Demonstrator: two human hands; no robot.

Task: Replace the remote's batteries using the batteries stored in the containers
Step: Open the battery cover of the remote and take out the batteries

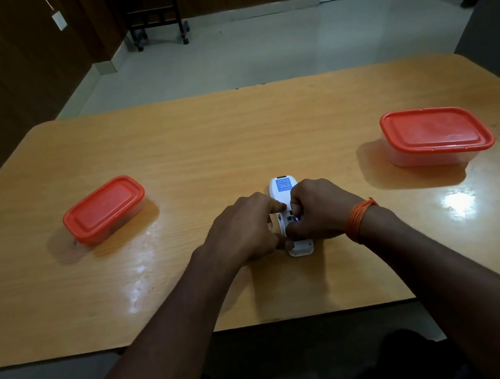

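A white remote (282, 188) lies face down in the middle of the wooden table (233, 139), its blue label toward the far end. My left hand (242, 228) grips its left side with thumb and forefinger. My right hand (319, 209) is closed over the open battery compartment, fingertips pinching a small dark battery with a blue glint (296, 218). A clear container with a red lid (103, 208) stands shut at the left. A larger red-lidded container (436, 134) stands shut at the right.
An orange thread band circles my right wrist (361, 218). The table's near edge runs just below my forearms. Beyond the far edge is pale floor with a dark wheeled stand (155, 10).
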